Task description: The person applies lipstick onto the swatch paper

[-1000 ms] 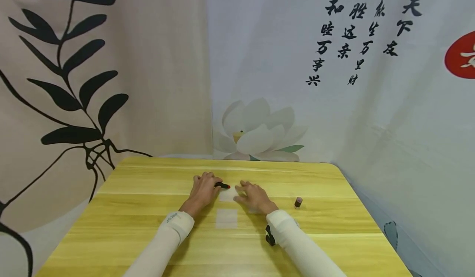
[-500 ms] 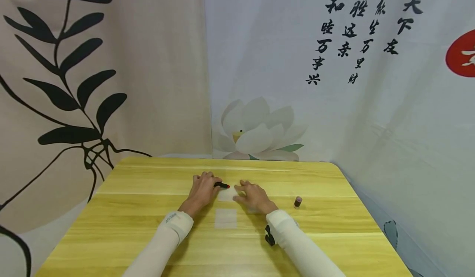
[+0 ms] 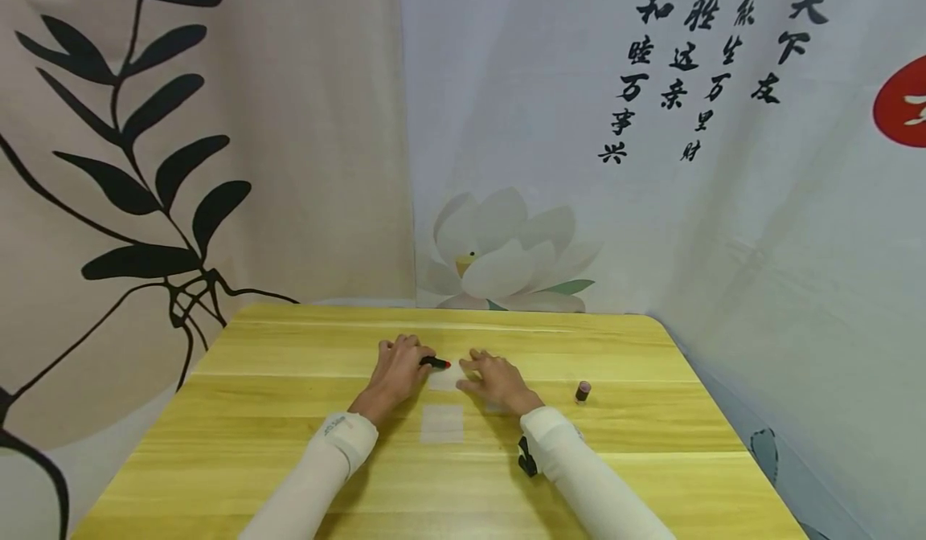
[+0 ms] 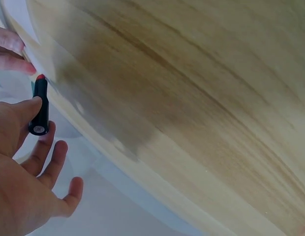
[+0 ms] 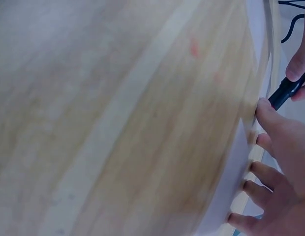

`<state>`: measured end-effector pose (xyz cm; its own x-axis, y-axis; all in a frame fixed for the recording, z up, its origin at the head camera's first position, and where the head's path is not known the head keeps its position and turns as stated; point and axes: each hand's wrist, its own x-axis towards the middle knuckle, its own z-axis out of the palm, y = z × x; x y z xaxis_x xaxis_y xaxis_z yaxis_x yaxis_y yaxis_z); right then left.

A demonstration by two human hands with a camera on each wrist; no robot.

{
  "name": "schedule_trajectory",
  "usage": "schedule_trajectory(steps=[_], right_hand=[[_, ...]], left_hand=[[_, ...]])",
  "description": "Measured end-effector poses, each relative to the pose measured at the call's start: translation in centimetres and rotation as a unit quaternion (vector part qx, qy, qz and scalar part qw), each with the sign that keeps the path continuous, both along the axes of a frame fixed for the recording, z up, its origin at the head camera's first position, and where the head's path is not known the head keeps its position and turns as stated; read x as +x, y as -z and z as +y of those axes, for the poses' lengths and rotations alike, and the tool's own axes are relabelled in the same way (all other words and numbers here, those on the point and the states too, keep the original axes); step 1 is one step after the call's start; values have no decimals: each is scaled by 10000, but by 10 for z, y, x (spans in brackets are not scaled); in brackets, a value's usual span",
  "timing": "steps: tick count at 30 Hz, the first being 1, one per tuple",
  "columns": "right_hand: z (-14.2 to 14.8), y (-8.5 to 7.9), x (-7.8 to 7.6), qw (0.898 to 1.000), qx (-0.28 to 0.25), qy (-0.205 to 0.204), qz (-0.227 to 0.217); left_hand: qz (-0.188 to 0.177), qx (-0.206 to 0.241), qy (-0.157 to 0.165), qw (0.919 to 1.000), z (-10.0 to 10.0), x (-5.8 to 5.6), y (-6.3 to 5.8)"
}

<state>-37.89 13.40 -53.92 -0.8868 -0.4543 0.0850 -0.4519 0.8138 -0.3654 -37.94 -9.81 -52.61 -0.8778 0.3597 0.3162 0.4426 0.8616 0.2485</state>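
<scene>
My left hand (image 3: pixel 398 369) pinches a lipstick (image 4: pixel 40 110) between thumb and fingers, its black tube lying level and its red tip pointing right in the head view. The remaining fingers of that hand spread away from the tube in the left wrist view. Under the red tip lies a square of white paper (image 3: pixel 444 379). Just right of it is my right hand (image 3: pixel 499 383), fingers loosely bent and holding nothing, fingertips down near the paper and table. In the right wrist view its thumb comes close to the lipstick; whether they touch I cannot tell.
Another white paper square (image 3: pixel 442 424) lies nearer me, and a further pale piece (image 3: pixel 495 408) is partly covered by my right hand. A small dark cylinder with a pinkish top (image 3: pixel 583 392) stands to the right on the wooden table (image 3: pixel 289 443). Faint red marks (image 5: pixel 194 48) show on the tabletop.
Both hands and the lipstick keep the same pose. Only the head view shifts very slightly.
</scene>
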Motion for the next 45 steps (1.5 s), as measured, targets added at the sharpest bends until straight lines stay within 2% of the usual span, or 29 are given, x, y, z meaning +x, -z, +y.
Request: schedule_trajectory(steps=[5, 21, 45], right_hand=[[0, 0, 1, 9999, -119, -1, -99], [-1, -1, 1, 9999, -57, 23, -155], [-1, 2, -1, 9998, -65, 6, -202]], left_hand=[[37, -121, -27, 9999, 0, 3, 1], [-73, -76, 18, 9999, -3, 12, -1], [7, -113, 85, 9999, -5, 23, 1]])
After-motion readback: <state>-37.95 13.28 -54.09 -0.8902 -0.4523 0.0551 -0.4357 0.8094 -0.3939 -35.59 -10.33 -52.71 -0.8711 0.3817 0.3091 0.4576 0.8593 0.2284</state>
